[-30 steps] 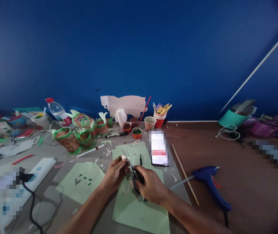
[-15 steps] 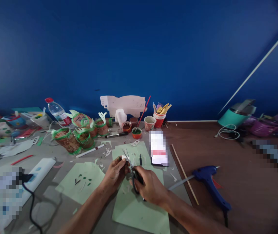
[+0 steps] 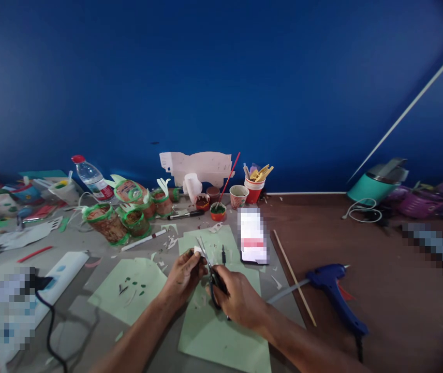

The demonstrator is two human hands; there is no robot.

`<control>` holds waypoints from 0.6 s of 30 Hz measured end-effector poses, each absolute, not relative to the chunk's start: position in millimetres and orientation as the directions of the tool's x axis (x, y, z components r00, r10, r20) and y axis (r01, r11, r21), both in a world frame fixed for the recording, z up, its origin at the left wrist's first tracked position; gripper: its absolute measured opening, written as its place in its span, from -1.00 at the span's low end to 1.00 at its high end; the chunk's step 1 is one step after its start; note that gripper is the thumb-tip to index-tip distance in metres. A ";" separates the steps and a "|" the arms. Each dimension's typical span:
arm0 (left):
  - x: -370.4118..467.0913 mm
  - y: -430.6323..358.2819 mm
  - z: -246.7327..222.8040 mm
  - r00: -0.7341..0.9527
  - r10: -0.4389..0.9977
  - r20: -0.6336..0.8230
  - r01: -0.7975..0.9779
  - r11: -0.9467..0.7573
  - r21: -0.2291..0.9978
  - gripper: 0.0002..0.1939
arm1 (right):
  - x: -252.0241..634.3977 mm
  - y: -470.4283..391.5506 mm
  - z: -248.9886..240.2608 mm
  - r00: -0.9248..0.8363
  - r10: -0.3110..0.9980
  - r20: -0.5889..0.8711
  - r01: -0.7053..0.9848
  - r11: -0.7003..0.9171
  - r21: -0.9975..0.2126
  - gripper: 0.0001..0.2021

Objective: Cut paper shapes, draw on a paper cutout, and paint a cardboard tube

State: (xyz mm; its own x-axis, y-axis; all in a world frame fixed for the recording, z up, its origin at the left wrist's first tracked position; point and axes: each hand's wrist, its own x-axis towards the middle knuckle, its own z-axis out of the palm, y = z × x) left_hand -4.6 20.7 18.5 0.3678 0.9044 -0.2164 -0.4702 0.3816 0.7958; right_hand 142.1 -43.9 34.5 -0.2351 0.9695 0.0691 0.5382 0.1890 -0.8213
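Note:
A small white piece of paper (image 3: pixel 198 250) is pinched in the fingers of my left hand (image 3: pixel 185 272). My right hand (image 3: pixel 240 292) has its fingers through the dark handles of a pair of scissors (image 3: pixel 217 287). The narrow blades point up and away, slightly parted, right beside the white piece. Both hands hover above a pale green sheet (image 3: pixel 221 336), where a small dark pen-like tool (image 3: pixel 223 255) lies. To the left, another green sheet (image 3: pixel 128 305) carries several small dark green cut shapes and thin slivers.
A blue glue gun (image 3: pixel 332 285) and a wooden stick (image 3: pixel 295 280) lie at right, near a phone (image 3: pixel 253 235). Behind stand paint cups (image 3: pixel 218 211), green-edged brown pots (image 3: pixel 107 223) and a bottle (image 3: pixel 93 178). A power strip (image 3: pixel 62 274) with a black cable lies left.
Almost nothing differs. The hands, scissors and white paper piece stay in nearly the same place, with only a very slight shift of the fingers.

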 end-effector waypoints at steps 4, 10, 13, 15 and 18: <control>-4.7 21.6 16.8 0.350 0.913 -0.212 -0.470 0.367 0.803 -0.67 | 141.9 -44.6 37.5 -0.240 0.970 0.044 0.547 0.172 -0.819 -0.97; -6.4 21.7 15.4 0.325 0.924 -0.199 -0.452 0.337 0.826 -0.68 | 142.5 -43.8 41.4 -0.255 0.967 0.005 0.543 0.148 -0.827 -0.97; -6.5 21.7 15.9 0.311 0.931 -0.190 -0.435 0.317 0.843 -0.68 | 142.7 -43.6 42.3 -0.258 0.966 -0.006 0.537 0.138 -0.832 -0.97; -6.1 21.6 17.1 0.300 0.935 -0.187 -0.423 0.306 0.853 -0.66 | 142.9 -43.6 42.2 -0.262 0.965 -0.019 0.528 0.127 -0.840 -0.97; -5.2 21.3 19.4 0.276 0.943 -0.185 -0.407 0.289 0.866 -0.64 | 143.6 -43.5 41.4 -0.263 0.964 -0.039 0.511 0.105 -0.853 -0.94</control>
